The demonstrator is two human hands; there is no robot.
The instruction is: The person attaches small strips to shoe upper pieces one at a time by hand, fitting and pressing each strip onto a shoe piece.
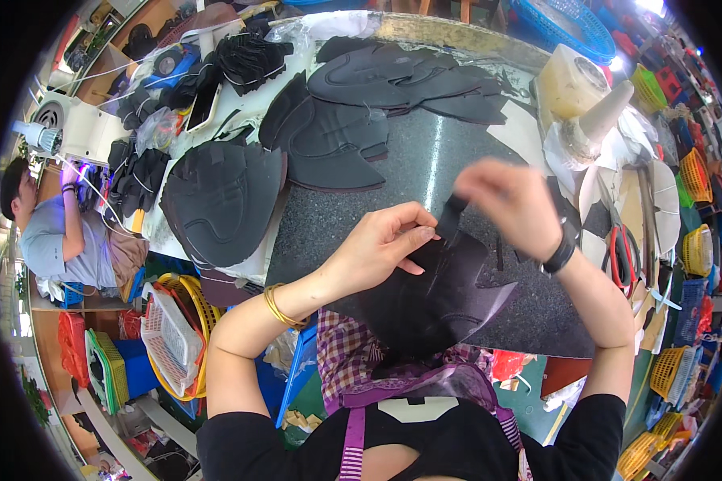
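A black shoe upper panel (pixel 429 301) with a purplish sheen lies at the near edge of the dark speckled table top (pixel 425 156), partly over my lap. My left hand (pixel 385 244) is closed in a pinch at its top edge, thumb against forefinger. A short black strip (pixel 452 216) rises from that edge towards my right hand (pixel 509 204). The right fingers are smeared by motion but look closed round the strip's upper end. More black upper panels (pixel 217 200) lie stacked to the left, with others (pixel 329 136) spread beyond my hands.
Red-handled scissors (pixel 620 255) rest at the right among pale cut pieces. Behind them stand a whitish cone (pixel 598 120) and a yellowish container (pixel 569 80). A phone (pixel 204 107) lies at the far left. Further left, a person (pixel 72 232) sits at a white machine (pixel 76 128).
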